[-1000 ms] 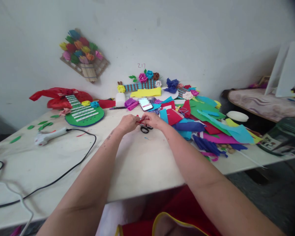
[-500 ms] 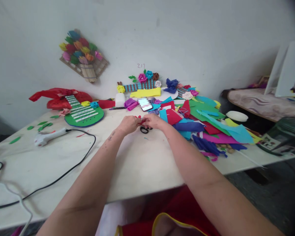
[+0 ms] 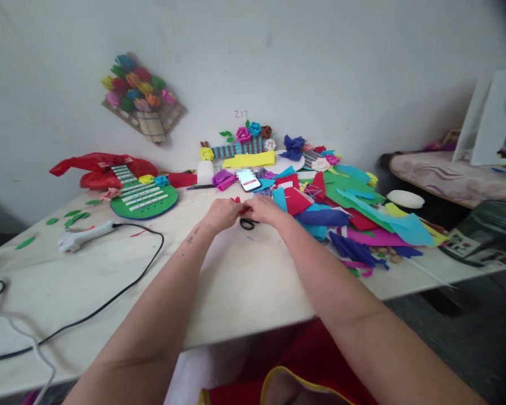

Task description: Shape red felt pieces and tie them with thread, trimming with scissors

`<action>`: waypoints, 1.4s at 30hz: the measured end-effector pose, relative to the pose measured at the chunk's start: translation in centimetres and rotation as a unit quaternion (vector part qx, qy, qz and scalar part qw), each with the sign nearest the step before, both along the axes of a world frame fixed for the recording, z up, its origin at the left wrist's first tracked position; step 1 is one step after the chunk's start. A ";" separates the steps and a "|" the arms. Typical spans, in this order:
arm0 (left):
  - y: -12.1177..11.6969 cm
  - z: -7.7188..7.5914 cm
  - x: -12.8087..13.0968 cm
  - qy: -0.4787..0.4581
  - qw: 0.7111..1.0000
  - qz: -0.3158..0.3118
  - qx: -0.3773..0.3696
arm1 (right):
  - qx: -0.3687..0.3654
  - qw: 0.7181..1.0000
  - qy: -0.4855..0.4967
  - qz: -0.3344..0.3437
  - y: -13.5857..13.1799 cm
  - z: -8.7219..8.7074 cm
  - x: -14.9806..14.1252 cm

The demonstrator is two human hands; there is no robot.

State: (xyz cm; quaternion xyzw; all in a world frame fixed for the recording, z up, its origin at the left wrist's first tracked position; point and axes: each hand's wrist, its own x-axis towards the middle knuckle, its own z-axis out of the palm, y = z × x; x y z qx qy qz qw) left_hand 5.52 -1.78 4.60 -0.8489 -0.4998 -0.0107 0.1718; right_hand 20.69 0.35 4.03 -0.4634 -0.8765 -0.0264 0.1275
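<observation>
My left hand (image 3: 224, 214) and my right hand (image 3: 262, 210) meet over the middle of the table, fingertips pinched together on a small red piece of crepe paper (image 3: 237, 200). Most of that red piece is hidden by my fingers. Black-handled scissors (image 3: 247, 224) lie on the table just below my hands, with only the handle loops showing. Beyond my fingers rests a phone (image 3: 251, 183) with a lit screen. A purple folded piece of paper (image 3: 224, 180) is to its left.
A hot glue gun (image 3: 86, 234) with a black cord lies at left, near cut green leaves (image 3: 72, 213) and a green guitar-shaped craft (image 3: 145, 199). Coloured paper scraps (image 3: 324, 217) pile up at right, beside a large glass jar (image 3: 489, 233). Flower-decorated crafts (image 3: 240, 147) lean on the wall.
Both hands stay in nearly the same place, fingers shifting slightly around the red paper. The scissors' handle loops show a little differently beneath them.
</observation>
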 end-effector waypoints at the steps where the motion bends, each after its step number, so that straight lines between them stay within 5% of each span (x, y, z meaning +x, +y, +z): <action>1: 0.0 0.0 0.0 0.000 1.000 0.001 0.000 | -0.002 1.000 0.004 -0.007 -0.1 0.1 0.0; 9: -0.2 0.2 0.4 0.003 1.000 0.002 0.011 | 0.028 0.995 0.078 -0.049 -0.1 -0.3 -0.6; 25: -0.3 0.0 1.0 0.003 1.000 -0.016 0.007 | 0.001 0.997 0.022 -0.080 -0.3 0.3 -1.2; 42: -0.4 0.1 1.0 -0.012 0.999 0.030 0.009 | 0.091 0.994 -0.005 -0.059 -0.4 -0.3 -1.4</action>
